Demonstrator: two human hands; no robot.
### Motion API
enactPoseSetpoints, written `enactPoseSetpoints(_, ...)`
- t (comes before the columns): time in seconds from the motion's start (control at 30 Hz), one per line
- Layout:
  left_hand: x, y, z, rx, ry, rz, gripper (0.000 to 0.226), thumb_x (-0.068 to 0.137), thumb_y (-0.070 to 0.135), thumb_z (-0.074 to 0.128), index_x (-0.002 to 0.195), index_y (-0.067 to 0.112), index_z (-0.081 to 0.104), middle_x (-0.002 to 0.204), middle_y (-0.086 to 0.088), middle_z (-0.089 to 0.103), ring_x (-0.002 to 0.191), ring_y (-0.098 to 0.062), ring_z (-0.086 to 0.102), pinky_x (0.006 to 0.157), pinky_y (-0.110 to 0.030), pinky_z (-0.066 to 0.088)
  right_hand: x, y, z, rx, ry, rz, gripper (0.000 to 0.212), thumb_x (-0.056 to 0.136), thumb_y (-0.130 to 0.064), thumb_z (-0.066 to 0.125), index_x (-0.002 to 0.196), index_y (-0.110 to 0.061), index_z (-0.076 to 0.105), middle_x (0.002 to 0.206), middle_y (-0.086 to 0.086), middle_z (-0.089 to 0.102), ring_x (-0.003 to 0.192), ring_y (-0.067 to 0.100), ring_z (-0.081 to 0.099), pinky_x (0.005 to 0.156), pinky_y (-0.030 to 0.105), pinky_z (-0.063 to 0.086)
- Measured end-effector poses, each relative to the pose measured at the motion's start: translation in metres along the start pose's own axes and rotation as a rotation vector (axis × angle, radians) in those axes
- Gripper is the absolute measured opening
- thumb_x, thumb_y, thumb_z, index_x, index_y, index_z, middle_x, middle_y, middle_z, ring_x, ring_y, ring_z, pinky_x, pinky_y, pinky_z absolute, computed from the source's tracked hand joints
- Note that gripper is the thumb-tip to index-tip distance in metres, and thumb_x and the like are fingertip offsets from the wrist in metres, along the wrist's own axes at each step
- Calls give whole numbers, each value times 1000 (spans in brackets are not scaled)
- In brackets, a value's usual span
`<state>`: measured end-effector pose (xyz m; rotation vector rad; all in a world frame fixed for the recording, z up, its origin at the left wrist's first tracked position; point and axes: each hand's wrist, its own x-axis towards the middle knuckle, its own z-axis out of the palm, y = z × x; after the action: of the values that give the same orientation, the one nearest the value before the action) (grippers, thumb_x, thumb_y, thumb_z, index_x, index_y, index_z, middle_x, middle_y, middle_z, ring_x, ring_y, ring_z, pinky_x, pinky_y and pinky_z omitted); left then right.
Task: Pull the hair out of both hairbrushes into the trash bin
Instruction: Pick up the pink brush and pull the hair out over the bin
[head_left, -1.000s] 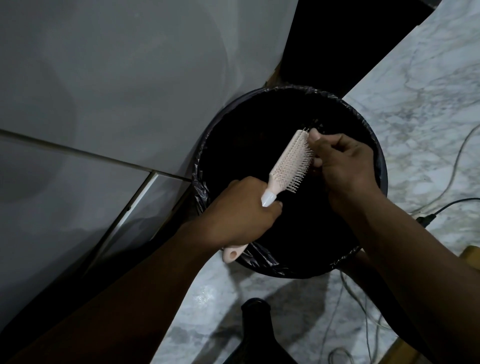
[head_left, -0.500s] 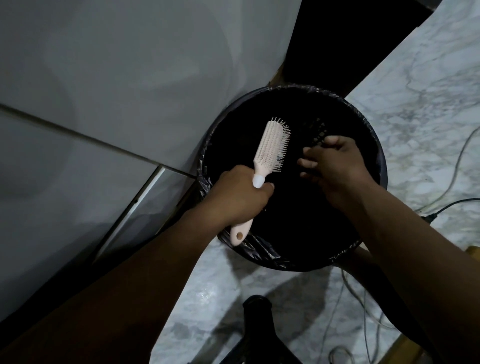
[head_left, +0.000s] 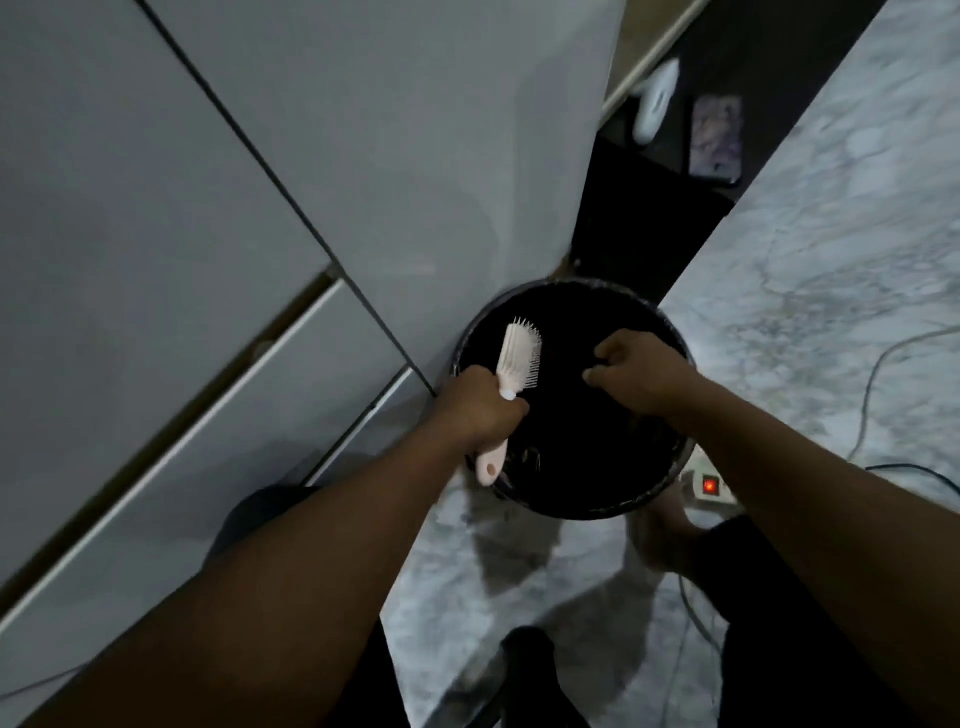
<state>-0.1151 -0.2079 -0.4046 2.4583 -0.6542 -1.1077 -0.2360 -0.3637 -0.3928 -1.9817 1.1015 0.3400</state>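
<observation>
A pale pink hairbrush (head_left: 515, 358) is gripped by its handle in my left hand (head_left: 480, 410), its bristled head pointing up and away over the left side of the round trash bin (head_left: 670, 483), which has a black liner. My right hand (head_left: 636, 376) hovers over the bin's right half with its fingers curled in; whether it pinches any hair is too dark to tell. Only one brush is visible.
Grey cabinet fronts (head_left: 260, 260) stand close on the left of the bin. A white power strip with a red lit switch (head_left: 709, 487) and cables lie on the marble floor (head_left: 831, 260) to the right. A dark object (head_left: 524, 670) sits near my feet.
The view has pulled back and up, so the bin looks smaller. My right hand left the brush head and moved to the right over the bin. The brush swung more upright.
</observation>
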Motion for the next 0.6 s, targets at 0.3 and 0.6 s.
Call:
enactPoseSetpoints(0.3,-126,80,-103,34,289,184,29,83,38,70,84,12,59,92,-11,66,94,-32,68,64,-25,39,-123,-100,-106,-139,66,-238,38,88,-24,70,116,2,66,120,22,65,95,29,62,78,28,42)
enactPoseSetpoints(0.6,-277,100,-194,122,729,319,37,75,45,68,93,14,56,99,-12,68,88,-32,67,64,-31,44,-258,-188,-147,-230,277,-519,43,86,-39,70,123,-22,59,125,5,60,102,24,61,84,34,50)
